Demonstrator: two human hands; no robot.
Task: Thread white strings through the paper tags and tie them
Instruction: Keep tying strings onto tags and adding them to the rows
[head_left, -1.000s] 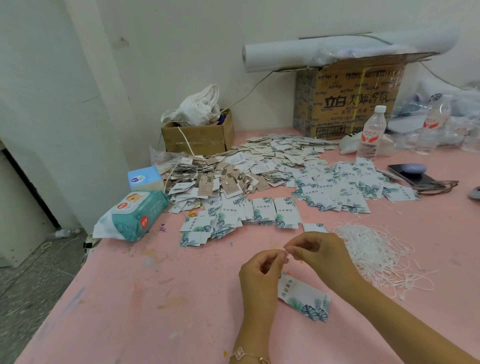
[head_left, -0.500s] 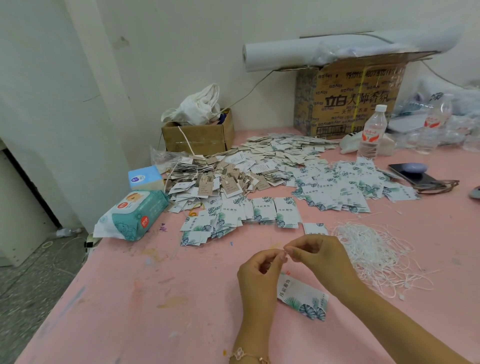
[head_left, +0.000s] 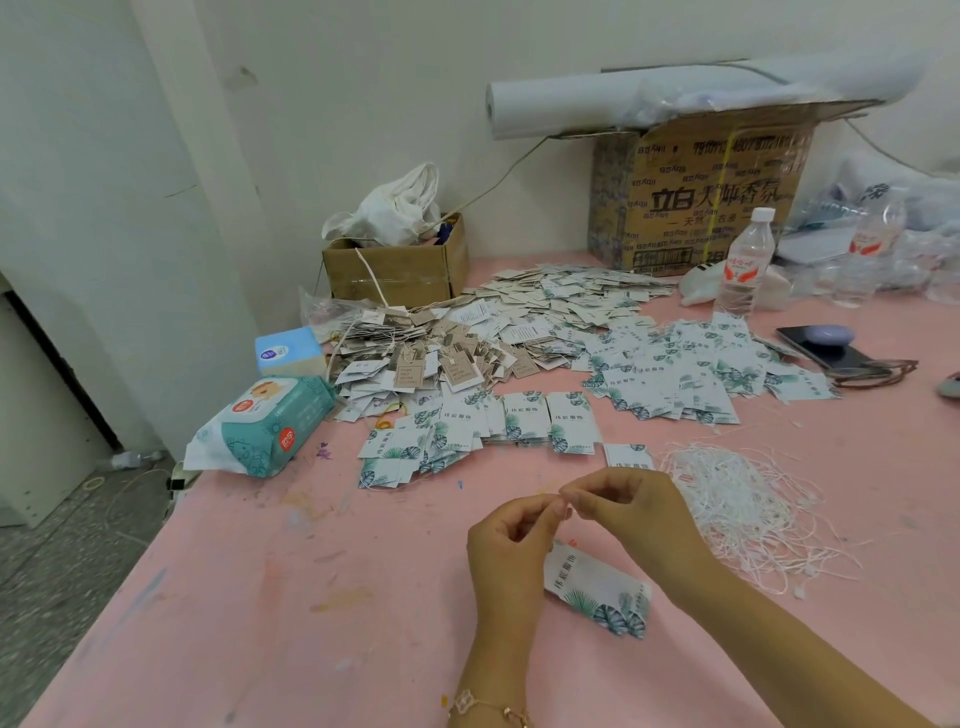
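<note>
Both hands are low centre of frame, raised a bit over the pink tabletop (head_left: 249, 597), fingertips meeting.
- Left hand (head_left: 511, 540): fingers curled, thumb and forefinger pinched together.
- Right hand (head_left: 634, 512): same pinch, its tips touching the left's.
- A sliver of white string (head_left: 567, 508) shows between the tips. It's too small to see how it runs, and I can't tell if there's a knot.
- Leaf-print tag (head_left: 597, 590): just under the hands, tilted, top edge hidden behind the left hand. Can't tell if it hangs from the string or lies flat.
- Thin bracelet (head_left: 488, 707) on the left wrist.

Supplies:
- Loose string pile (head_left: 743, 504) is right of the hands, near the right forearm.
- One single tag (head_left: 628, 457) lies just above the right hand.
- Row of leaf-print tags (head_left: 519, 423) overlaps across mid-frame, with a bigger leaf-print heap (head_left: 675, 374) to its right.
- Brown tag heap (head_left: 441, 356), with strings showing on it, is above the row and spreads toward the back.

Other items:
- Wet-wipe pack (head_left: 265, 431) and blue tissue box (head_left: 285, 351) sit at the tabletop's left edge.
- Small cardboard box (head_left: 395, 270) with a white cloth in it is at the back left.
- Big printed carton (head_left: 701, 192) is at the upper right, with a paper roll (head_left: 571, 106) lying on top.
- Water bottle (head_left: 743, 265) stands in front of the carton, and a phone (head_left: 826, 351) lies at the right edge.
</note>
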